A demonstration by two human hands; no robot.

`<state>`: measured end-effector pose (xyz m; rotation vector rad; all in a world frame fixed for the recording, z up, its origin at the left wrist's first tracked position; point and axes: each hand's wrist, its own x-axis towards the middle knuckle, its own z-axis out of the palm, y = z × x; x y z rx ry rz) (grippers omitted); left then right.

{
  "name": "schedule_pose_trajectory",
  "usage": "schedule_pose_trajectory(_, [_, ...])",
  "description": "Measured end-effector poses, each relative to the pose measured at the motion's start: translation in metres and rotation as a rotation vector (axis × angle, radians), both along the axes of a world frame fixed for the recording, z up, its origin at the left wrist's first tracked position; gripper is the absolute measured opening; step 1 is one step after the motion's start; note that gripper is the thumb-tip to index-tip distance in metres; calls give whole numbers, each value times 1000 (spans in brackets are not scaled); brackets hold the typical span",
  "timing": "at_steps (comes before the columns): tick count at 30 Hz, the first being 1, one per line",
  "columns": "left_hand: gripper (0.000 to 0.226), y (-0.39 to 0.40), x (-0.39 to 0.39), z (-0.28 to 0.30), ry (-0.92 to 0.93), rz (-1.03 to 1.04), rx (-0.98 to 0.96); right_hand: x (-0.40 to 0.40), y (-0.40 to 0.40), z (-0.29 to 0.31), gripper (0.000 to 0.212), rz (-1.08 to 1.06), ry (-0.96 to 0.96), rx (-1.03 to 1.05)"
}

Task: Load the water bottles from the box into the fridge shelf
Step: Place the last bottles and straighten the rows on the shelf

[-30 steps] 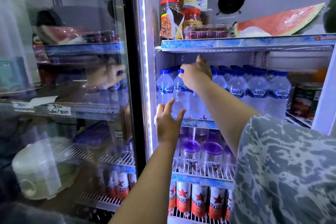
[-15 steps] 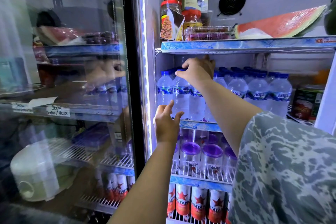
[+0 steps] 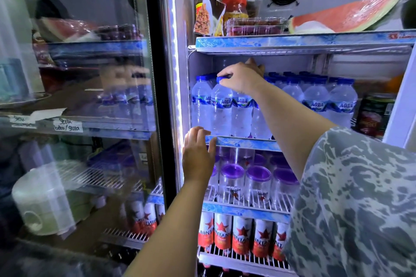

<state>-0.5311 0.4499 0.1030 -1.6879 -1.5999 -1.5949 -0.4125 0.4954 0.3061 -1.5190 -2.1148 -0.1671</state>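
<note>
The second fridge shelf [image 3: 244,143] holds several clear water bottles with blue caps and AQUA labels. My right hand [image 3: 242,77] reaches in from the right and grips the blue cap of a front water bottle [image 3: 221,110], second from the left. The bottle stands upright at the shelf's front edge. My left hand [image 3: 198,155] rests against the shelf's front lip at its left end, fingers apart, holding nothing. More bottles [image 3: 328,103] fill the shelf's right part. No box is in view.
The open glass door [image 3: 78,108] stands at the left and reflects the shelves. The top shelf carries jars [image 3: 208,7], a plastic tray and a watermelon slice [image 3: 346,17]. Below are purple-lidded cups [image 3: 257,183] and red-and-white cans [image 3: 242,235]. A dark can [image 3: 374,114] sits at the right.
My right hand drew back from deeper among the bottles to the front row and closed on a bottle's cap. My left hand stayed at the shelf's left edge.
</note>
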Motion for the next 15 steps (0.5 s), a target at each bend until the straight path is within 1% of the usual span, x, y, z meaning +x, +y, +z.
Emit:
schedule_pose_trajectory(3, [17,0,-2,-10,11,-9,-4,0,6,-3,31,5,19,22])
schedule_pose_trajectory(5, [18,0,-2,-13,14,-22,-3,-4,12,-5,31,-29,17,38])
schedule_pose_trajectory(7, [18,0,-3,-13,-4,-44,-22,-8,14,-5,36,-85,-12,51])
schedule_pose_trajectory(11, [18,-5,-6,-7,7,-50,-59,-12,20,0,42,-139,-28,-2])
schedule_pose_trajectory(13, [19,-8,-7,-6,20,-48,-64,-14,22,3,45,-135,-73,-7])
schedule_pose_trajectory(15, [21,-8,-9,-6,28,-51,-66,-18,21,6,46,-82,-130,54])
